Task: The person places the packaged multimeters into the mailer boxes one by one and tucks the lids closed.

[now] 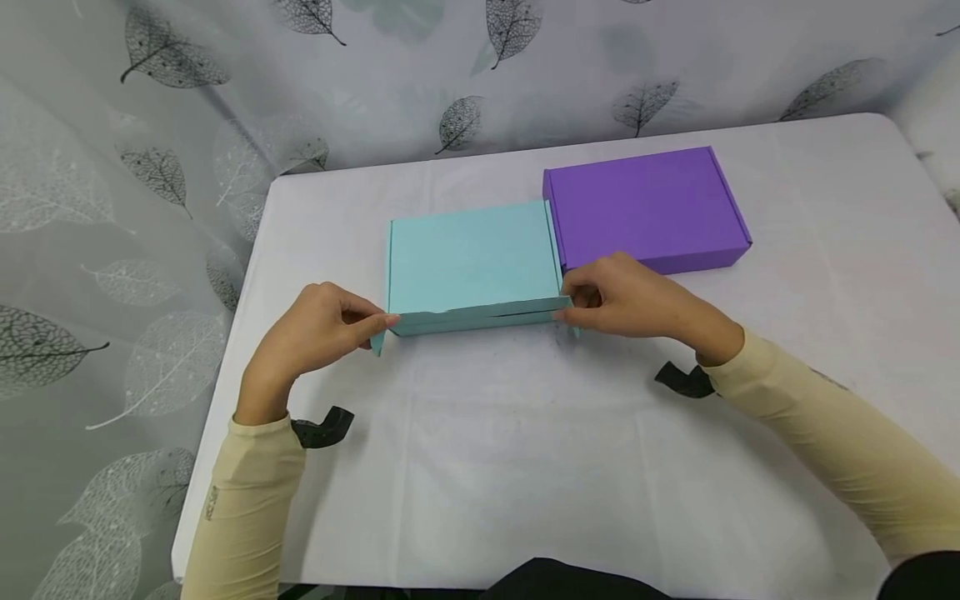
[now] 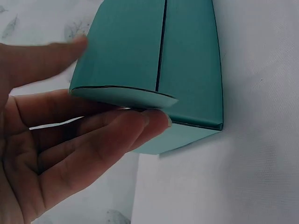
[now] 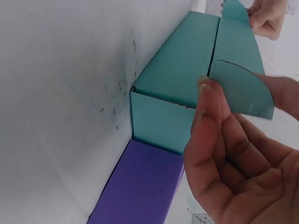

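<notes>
A turquoise cardboard mailer box (image 1: 472, 254) lies on the white-covered table, its lid down over the top and a thin dark seam along its front. My left hand (image 1: 315, 327) holds the lid's front left corner, thumb at the lid edge and fingers under a rounded side tab (image 2: 124, 95) that sticks out. At the opposite corner, my right hand (image 1: 637, 298) pinches the matching right tab (image 3: 245, 91) between thumb and fingers. Both tabs stand outside the box. The inside of the box is hidden.
A closed purple box (image 1: 645, 208) lies right behind and to the right, against the turquoise box's side. The white tablecloth (image 1: 510, 467) stretches toward the person. A leaf-patterned curtain (image 1: 390, 92) hangs behind the table and at its left. Black straps (image 1: 324, 429) stick out at the wrists.
</notes>
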### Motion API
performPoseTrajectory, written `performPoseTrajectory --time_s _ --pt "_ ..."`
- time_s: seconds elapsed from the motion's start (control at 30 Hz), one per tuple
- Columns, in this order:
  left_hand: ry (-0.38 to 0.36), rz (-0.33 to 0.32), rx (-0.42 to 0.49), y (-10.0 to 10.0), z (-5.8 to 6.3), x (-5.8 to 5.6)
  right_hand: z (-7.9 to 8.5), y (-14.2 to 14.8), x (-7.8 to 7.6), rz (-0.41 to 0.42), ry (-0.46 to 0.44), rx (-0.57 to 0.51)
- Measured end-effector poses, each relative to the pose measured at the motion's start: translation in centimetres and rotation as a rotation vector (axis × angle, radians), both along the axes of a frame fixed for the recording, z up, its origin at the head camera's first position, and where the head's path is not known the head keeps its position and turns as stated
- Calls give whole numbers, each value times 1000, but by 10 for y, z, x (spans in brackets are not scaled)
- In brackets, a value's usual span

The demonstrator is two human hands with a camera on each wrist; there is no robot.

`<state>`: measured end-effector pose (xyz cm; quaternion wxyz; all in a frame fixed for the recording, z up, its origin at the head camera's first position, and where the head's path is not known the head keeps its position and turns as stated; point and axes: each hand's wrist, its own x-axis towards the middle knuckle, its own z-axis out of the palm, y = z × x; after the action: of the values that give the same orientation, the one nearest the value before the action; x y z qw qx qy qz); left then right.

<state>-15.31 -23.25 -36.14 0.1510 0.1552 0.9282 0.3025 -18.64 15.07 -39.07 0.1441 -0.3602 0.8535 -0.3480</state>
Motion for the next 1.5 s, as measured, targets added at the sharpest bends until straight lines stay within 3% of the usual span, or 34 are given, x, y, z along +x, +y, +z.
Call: performPoseTrajectory --time_s 0.37,0.6,0.9,1.17,1.5 --pt "15 8 -5 1 -2 1 -3 2 2 5 -31 -2" --pt "-25 -70 42 14 -12 -7 -3 22 9 -27 -84 32" --pt "-29 -101 41 10 -11 -5 -5 20 5 -27 -181 -20" --pt "-55 -38 -10 8 -10 -1 -10 14 3 -17 -149 -27" --pt "-58 -40 -35 4 -10 -1 -12 10 2 -81 -178 -30"
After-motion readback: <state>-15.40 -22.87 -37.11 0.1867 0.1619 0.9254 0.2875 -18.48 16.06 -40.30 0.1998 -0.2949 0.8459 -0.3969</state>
